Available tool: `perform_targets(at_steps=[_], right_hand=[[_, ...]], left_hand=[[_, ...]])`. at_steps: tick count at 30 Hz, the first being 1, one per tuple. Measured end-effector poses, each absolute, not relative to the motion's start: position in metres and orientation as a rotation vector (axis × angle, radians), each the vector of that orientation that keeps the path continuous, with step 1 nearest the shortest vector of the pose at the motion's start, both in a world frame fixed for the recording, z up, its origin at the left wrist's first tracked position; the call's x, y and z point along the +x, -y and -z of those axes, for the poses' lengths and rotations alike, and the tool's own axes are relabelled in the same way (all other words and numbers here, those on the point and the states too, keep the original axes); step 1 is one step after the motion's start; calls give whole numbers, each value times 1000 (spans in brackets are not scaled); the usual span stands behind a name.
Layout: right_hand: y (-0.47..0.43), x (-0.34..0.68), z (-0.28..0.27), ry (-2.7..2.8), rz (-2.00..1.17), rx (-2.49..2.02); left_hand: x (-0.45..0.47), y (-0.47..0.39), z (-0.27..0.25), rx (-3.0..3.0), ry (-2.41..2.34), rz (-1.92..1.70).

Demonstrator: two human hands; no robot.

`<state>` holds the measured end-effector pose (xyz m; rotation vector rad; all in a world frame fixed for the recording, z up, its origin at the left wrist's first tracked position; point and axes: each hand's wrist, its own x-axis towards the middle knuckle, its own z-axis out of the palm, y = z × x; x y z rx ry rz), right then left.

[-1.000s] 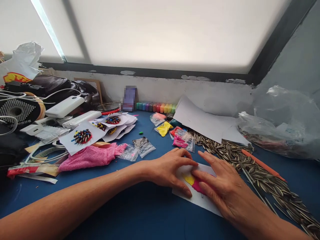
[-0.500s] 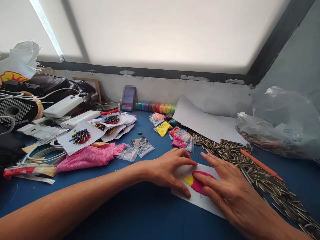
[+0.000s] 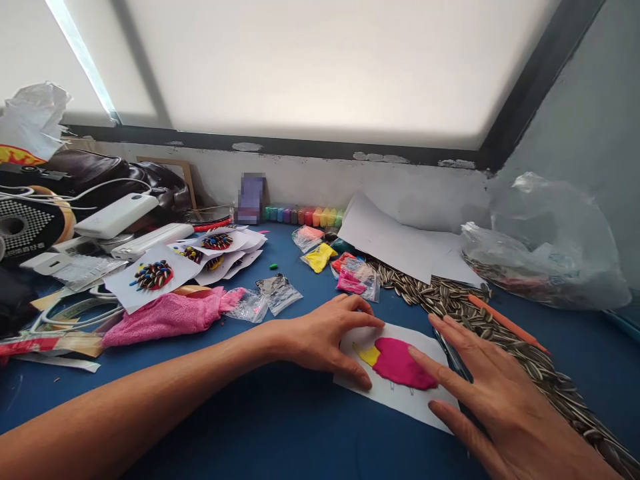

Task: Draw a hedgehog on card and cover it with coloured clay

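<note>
A white sheet of paper (image 3: pixel 395 397) lies on the blue table in front of me. On it is a flattened oval of magenta clay (image 3: pixel 397 363), joined on its left to a small yellow clay piece (image 3: pixel 369 355). Short drawn lines show below the oval. My left hand (image 3: pixel 333 340) rests at the sheet's left edge, thumb and fingers apart, holding it down. Over the right side of the sheet my right hand (image 3: pixel 493 387) is spread, its index fingertip at the magenta clay's right edge. I cannot tell whether that fingertip touches the clay.
Striped sunflower seeds (image 3: pixel 530 360) spread along the right, with an orange pencil-like stick (image 3: pixel 507 323) on them. Small bags of clay (image 3: pixel 320 257) lie ahead. At left are a pink towel (image 3: pixel 170 317), seed-covered paper cards (image 3: pixel 153 277) and white power banks (image 3: pixel 117 215). A plastic bag (image 3: pixel 550 260) stands far right.
My right hand has moved right across the magenta clay, uncovering most of it. My left hand stays on the sheet. The whole view has shifted slightly.
</note>
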<state>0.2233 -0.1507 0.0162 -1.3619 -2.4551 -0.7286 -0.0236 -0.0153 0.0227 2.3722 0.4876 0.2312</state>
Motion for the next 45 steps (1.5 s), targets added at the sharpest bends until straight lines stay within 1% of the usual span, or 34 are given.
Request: perform_targets(at_steps=[7, 12, 17, 27, 45], right_hand=[[160, 223, -14, 2493, 778, -1390], [164, 222, -18, 2460, 761, -1408], [172, 224, -22, 2502, 716, -1321], [175, 242, 9, 2461, 563, -1346], [180, 248, -1, 2465, 655, -1344]], left_hand=[[-15, 33, -15, 2571, -457, -450], [-11, 42, -5, 2504, -404, -368], [-13, 39, -3, 2445, -409, -356], [-13, 40, -7, 2430, -429, -337], [-12, 38, -6, 2428, -436, -311]])
